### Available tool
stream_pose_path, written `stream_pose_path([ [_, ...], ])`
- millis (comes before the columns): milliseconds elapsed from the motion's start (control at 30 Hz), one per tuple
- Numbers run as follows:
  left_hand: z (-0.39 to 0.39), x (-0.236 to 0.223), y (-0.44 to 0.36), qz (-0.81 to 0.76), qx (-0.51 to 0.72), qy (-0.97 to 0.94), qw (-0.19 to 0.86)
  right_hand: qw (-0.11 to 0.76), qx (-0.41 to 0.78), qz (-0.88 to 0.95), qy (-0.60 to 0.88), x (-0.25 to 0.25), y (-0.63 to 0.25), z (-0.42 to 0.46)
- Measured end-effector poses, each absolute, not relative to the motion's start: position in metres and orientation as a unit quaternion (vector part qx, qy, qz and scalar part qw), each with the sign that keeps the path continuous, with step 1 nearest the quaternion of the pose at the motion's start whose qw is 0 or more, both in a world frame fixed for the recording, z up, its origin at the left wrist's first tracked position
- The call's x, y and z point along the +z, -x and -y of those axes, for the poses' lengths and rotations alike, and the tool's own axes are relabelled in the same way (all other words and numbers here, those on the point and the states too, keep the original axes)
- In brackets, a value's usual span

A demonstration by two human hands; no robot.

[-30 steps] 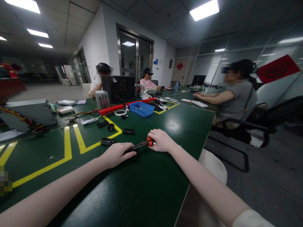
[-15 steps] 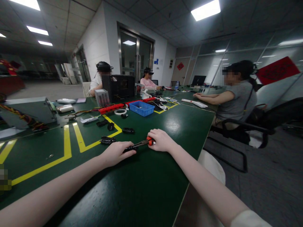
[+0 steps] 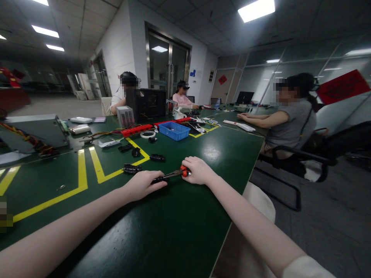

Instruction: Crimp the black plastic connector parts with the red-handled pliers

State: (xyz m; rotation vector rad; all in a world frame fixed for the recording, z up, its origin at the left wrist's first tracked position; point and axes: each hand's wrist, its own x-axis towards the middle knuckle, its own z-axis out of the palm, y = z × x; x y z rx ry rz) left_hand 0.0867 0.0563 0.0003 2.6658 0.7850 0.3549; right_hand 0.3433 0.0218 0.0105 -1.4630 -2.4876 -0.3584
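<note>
My right hand (image 3: 196, 170) is closed around the orange-red handles of a pair of long-nose pliers (image 3: 175, 173). The jaws point left, to a small black part (image 3: 159, 180) in my left hand (image 3: 144, 184). My left fingers and thumb pinch that part, and most of it is hidden under them. Whether the jaws grip it or only touch it, I cannot tell. Just beyond my left hand lie black plastic pieces, one (image 3: 131, 168) on the yellow tape and another (image 3: 157, 157) to its right.
A blue bin (image 3: 174, 131) stands farther back beside a red strip (image 3: 136, 130) and a white tape ring (image 3: 147, 134). A metal case with cables (image 3: 37, 133) is at left. One person (image 3: 292, 116) sits at right, two others sit behind the black computer case (image 3: 149, 104).
My view has shifted slightly. Both hands keep nearly the same pose, with the pliers still at the black part.
</note>
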Motion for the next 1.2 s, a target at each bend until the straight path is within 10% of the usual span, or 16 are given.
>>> stream_pose_path([
  [1200,-0.0551,0.0,-0.0857,-0.256,0.127,-0.945,0.161,0.149,-0.174,0.849,0.476,0.0066,-0.3447,-0.0239],
])
